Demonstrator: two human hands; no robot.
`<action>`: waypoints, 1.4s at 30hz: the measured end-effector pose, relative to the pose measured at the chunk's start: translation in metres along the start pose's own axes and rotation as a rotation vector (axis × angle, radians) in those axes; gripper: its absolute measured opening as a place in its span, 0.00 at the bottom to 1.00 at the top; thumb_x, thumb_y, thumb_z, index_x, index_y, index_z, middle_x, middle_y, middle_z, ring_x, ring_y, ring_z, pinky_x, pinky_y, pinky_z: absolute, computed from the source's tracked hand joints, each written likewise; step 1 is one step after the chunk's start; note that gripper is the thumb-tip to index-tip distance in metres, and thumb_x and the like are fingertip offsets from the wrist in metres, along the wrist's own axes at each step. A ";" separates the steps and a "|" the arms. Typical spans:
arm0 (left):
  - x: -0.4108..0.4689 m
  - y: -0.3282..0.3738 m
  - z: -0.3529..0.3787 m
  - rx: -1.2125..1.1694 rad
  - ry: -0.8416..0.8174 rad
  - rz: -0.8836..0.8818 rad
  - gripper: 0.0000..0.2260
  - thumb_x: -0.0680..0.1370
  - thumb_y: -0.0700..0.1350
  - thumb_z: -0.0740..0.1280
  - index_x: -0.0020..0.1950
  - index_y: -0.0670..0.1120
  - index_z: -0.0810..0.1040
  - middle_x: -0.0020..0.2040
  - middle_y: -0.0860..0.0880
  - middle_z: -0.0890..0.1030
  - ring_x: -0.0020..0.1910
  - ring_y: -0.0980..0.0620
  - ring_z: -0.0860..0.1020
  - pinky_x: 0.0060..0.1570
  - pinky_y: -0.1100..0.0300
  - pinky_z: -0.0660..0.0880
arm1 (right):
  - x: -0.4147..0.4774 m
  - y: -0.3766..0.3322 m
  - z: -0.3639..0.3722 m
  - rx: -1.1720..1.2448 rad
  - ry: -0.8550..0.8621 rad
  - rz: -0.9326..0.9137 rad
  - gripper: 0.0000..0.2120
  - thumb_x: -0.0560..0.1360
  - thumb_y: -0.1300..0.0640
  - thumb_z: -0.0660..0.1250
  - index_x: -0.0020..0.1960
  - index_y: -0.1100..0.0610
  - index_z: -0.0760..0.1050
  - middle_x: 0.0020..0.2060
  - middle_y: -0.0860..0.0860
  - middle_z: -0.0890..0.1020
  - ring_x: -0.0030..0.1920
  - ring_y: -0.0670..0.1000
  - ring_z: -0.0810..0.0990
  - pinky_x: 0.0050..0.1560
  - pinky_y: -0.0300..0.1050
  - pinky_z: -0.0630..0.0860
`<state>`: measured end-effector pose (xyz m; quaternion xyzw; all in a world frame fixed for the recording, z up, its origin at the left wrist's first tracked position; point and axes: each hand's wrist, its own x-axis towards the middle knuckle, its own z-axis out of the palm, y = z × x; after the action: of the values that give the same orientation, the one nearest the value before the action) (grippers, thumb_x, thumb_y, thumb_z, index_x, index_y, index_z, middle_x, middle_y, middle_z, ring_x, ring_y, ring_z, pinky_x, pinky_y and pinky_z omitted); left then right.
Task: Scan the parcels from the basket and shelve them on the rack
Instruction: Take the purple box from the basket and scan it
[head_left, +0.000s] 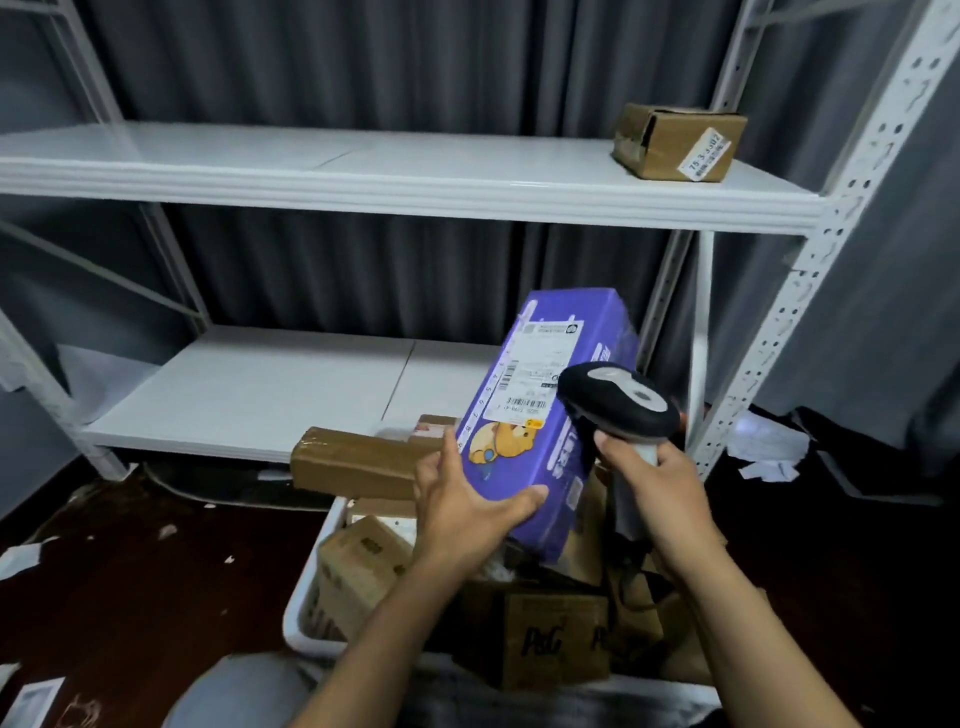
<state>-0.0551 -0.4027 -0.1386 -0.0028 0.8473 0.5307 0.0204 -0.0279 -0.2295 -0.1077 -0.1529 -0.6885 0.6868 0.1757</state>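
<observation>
My left hand (467, 512) grips the lower end of a purple parcel (540, 415) with a white shipping label and a cartoon bear, holding it tilted above the white basket (306, 587). My right hand (657, 483) grips the handle of a black barcode scanner (618, 397), whose head sits right beside the parcel's label. The basket below holds several brown cardboard parcels (363, 566). One brown parcel (678, 140) with a white sticker lies on the upper shelf (363, 166) of the white rack, at its right end.
The lower shelf (260, 384) of the rack is bare white. A long brown box (358, 460) lies across the basket's far edge. A perforated rack post (810, 280) stands at the right. Paper scraps litter the dark floor (130, 571); a grey curtain hangs behind.
</observation>
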 end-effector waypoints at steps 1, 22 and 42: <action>-0.005 0.005 0.008 -0.022 -0.027 0.003 0.57 0.61 0.63 0.76 0.80 0.52 0.47 0.72 0.48 0.58 0.74 0.50 0.58 0.71 0.59 0.57 | -0.003 0.000 -0.007 0.030 0.024 -0.010 0.03 0.74 0.58 0.72 0.46 0.51 0.80 0.42 0.43 0.85 0.44 0.43 0.82 0.43 0.32 0.76; -0.017 0.017 0.043 -0.493 -0.236 0.087 0.41 0.58 0.51 0.79 0.64 0.75 0.64 0.66 0.53 0.76 0.60 0.49 0.79 0.53 0.43 0.79 | -0.020 -0.023 -0.117 0.031 -0.057 0.056 0.08 0.76 0.58 0.69 0.41 0.61 0.75 0.29 0.56 0.79 0.27 0.53 0.78 0.28 0.42 0.75; -0.002 -0.008 0.037 -0.531 -0.085 0.141 0.40 0.68 0.38 0.77 0.68 0.67 0.61 0.69 0.48 0.73 0.63 0.49 0.76 0.55 0.44 0.79 | -0.037 -0.043 -0.130 -0.019 -0.208 0.146 0.13 0.75 0.58 0.68 0.34 0.60 0.71 0.25 0.56 0.72 0.22 0.52 0.67 0.25 0.40 0.65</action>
<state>-0.0515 -0.3726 -0.1620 0.0734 0.6752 0.7338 0.0174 0.0647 -0.1307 -0.0662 -0.1323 -0.6965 0.7034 0.0514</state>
